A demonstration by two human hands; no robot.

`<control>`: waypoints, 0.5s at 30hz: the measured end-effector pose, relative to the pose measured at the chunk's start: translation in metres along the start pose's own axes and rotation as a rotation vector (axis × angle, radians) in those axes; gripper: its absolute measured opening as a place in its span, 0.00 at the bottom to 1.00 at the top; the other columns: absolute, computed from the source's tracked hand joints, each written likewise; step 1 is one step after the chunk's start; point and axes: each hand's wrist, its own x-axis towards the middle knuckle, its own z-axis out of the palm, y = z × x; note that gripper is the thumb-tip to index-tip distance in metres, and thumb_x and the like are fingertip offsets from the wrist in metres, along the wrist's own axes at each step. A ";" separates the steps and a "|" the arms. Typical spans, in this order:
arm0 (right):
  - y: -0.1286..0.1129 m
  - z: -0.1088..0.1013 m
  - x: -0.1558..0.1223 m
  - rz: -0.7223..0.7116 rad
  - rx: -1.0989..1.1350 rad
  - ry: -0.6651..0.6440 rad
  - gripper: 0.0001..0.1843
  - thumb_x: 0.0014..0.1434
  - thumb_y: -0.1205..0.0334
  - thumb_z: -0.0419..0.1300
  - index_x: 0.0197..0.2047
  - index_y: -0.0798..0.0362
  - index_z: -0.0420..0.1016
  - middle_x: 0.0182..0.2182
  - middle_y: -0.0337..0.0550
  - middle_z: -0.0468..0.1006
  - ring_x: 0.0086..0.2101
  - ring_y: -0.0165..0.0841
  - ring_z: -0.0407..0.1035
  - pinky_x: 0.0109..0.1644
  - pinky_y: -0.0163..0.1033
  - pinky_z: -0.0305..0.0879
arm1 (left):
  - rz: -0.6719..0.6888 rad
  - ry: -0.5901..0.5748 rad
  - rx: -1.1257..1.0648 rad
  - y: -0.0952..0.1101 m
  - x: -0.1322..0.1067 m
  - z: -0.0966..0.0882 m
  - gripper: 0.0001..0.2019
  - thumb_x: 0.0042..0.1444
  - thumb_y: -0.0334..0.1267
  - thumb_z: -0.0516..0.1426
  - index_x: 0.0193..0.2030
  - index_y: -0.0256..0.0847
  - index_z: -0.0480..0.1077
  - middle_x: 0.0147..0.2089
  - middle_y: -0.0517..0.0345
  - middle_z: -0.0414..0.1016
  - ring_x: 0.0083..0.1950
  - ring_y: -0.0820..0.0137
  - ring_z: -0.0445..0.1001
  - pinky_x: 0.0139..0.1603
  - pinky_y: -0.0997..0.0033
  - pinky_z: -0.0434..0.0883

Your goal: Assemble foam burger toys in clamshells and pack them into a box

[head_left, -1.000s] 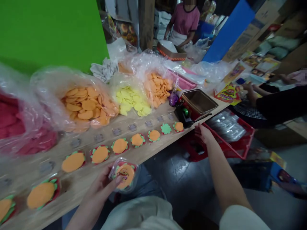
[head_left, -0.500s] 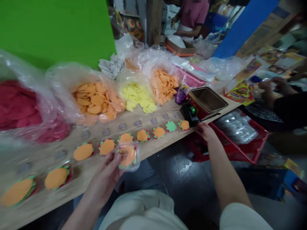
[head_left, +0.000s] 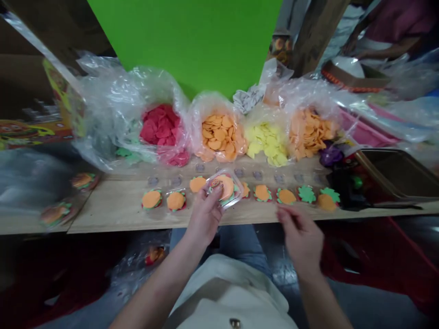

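Near: left hand [head_left: 205, 215] is up at the near edge of the wooden surface [head_left: 113, 211], fingers [head_left: 215, 192] closed on a clear plastic shell [head_left: 229, 188]. The shell is tilted, held just above the row, with an orange-topped foam burger stack [head_left: 224, 186] inside. Right hand [head_left: 302, 234] hovers off the near edge, right of the left hand, apart from the shell. It is motion-blurred, so I cannot tell whether its fingers are open or closed, and nothing shows in it.

Mid: a row of foam stacks lies along the surface, two [head_left: 151, 199] left of the shell and more to its right [head_left: 262, 192]. A green flower piece [head_left: 306, 193] lies near the row's right end. A metal tray [head_left: 394, 171] sits at far right.

Far: clear bags stand behind the row: red discs [head_left: 161, 128], orange discs [head_left: 217, 135], yellow pieces [head_left: 267, 142], another orange bag [head_left: 310, 130]. A green board [head_left: 185, 41] stands behind them. Another person's pink sleeve [head_left: 404, 18] shows at top right.
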 end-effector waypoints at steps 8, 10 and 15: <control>-0.053 0.072 -0.023 -0.042 0.301 -0.481 0.29 0.57 0.61 0.55 0.61 0.47 0.55 0.27 0.35 0.73 0.28 0.27 0.68 0.36 0.34 0.66 | 0.070 0.044 0.031 0.009 -0.013 -0.017 0.15 0.49 0.34 0.60 0.44 0.42 0.64 0.47 0.57 0.70 0.43 0.72 0.71 0.41 0.71 0.70; -0.053 0.077 -0.023 -0.041 0.322 -0.523 0.33 0.56 0.62 0.56 0.63 0.47 0.48 0.26 0.34 0.73 0.28 0.27 0.67 0.37 0.35 0.65 | 0.081 0.047 0.040 0.011 -0.014 -0.022 0.16 0.49 0.35 0.60 0.45 0.42 0.64 0.47 0.57 0.70 0.43 0.72 0.71 0.41 0.71 0.69; -0.057 0.084 -0.022 -0.013 0.350 -0.537 0.35 0.56 0.62 0.56 0.64 0.48 0.46 0.25 0.33 0.72 0.28 0.28 0.67 0.37 0.35 0.65 | 0.087 0.048 0.065 0.012 -0.015 -0.025 0.17 0.49 0.36 0.60 0.46 0.43 0.64 0.48 0.56 0.70 0.44 0.71 0.71 0.42 0.71 0.68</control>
